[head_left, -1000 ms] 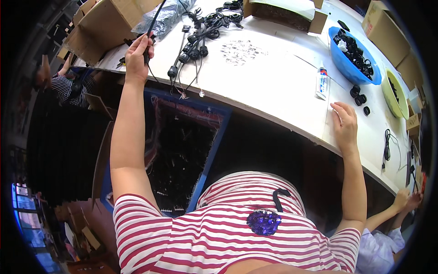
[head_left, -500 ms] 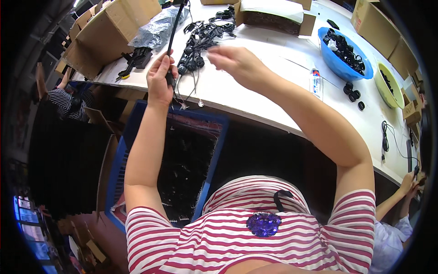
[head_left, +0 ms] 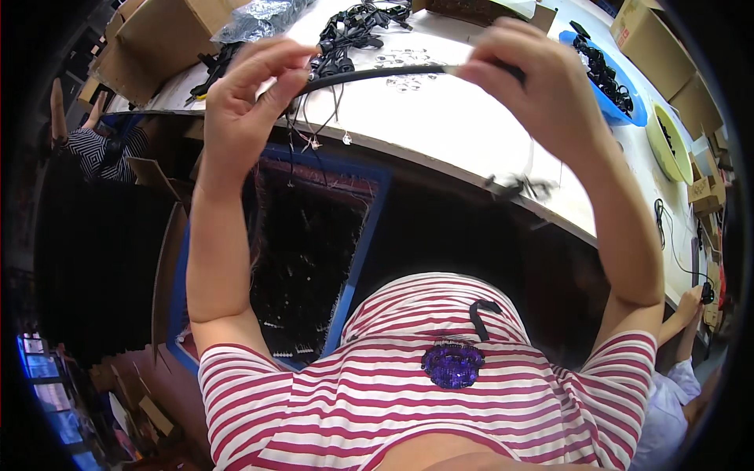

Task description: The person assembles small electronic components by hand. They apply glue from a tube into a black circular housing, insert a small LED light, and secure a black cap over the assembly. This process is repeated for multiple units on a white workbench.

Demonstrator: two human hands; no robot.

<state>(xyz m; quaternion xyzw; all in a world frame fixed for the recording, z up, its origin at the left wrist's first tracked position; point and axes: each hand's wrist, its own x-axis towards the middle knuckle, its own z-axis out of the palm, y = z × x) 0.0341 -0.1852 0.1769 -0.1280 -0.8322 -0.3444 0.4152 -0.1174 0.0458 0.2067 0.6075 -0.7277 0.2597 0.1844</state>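
Note:
A black flexible tube (head_left: 385, 73) stretches in a slight arch above the table's front edge. My left hand (head_left: 253, 102) pinches its left end between thumb and fingers, and my right hand (head_left: 530, 74) is closed on its right end. Below the right hand hangs a dark, motion-blurred piece (head_left: 518, 188) on a thin strand; its kind cannot be made out. Thin wires with small pale connectors (head_left: 316, 144) dangle over the edge near my left hand. Behind the tube lie a heap of black cables (head_left: 353, 35) and several small clear pieces (head_left: 404, 59).
A blue bowl (head_left: 638, 115) and a yellow-green bowl (head_left: 682, 169) of black parts stand at the right. A blue crate (head_left: 365, 243) sits below the edge. Cardboard boxes (head_left: 169, 47) and a plastic bag (head_left: 255, 20) fill the back left. Another person's hands (head_left: 689, 302) show at far right.
The black tube has swung from upright in my left hand to nearly level between both hands. My right hand has moved right and grips its other end. The blurred dangling piece has appeared.

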